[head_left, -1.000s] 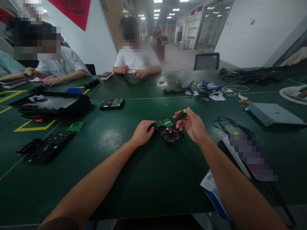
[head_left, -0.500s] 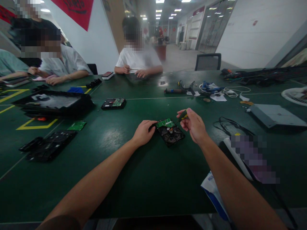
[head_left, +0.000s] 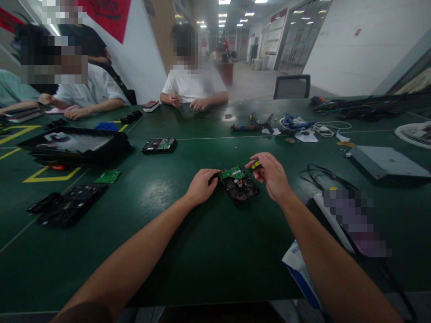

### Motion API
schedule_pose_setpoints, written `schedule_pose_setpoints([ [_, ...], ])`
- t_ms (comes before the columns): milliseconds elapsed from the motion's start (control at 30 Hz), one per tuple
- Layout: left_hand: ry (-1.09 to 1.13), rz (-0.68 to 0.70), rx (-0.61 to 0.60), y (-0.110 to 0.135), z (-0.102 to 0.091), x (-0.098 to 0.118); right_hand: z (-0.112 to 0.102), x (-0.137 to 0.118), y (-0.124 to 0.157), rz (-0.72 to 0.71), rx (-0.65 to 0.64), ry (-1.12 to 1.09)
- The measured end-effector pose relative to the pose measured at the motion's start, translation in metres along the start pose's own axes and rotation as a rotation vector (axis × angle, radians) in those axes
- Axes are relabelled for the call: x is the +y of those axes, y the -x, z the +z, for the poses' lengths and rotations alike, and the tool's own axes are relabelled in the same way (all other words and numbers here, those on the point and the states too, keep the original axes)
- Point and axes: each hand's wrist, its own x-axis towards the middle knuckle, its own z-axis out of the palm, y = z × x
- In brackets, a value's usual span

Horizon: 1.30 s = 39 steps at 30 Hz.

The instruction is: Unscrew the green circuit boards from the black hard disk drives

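Note:
A black hard drive with a green circuit board on its far end lies on the green table in front of me. My left hand grips the drive's left edge, fingers curled on it. My right hand is closed round a screwdriver with a black and yellow handle, held just right of the circuit board. The screwdriver's tip is hidden by the hand.
Another hard drive lies farther left. A black tray, a loose green board and dark parts sit at left. Cables, a grey case, tools at right. Other people sit across the table.
My right hand has turned the screwdriver handle slightly and shifted a little left toward the board. My left hand and the drive stay put.

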Motion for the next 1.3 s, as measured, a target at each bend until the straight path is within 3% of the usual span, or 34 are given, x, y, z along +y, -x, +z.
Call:
schedule_pose_setpoints([
  [433,-0.006,0.005,0.007,0.0,0.002,-0.003,-0.014,0.01,-0.003,-0.059,-0.038,0.037],
  [1300,0.0,0.015,0.014,0.0,0.002,-0.003,-0.001,0.005,0.001,-0.038,-0.07,0.017],
])
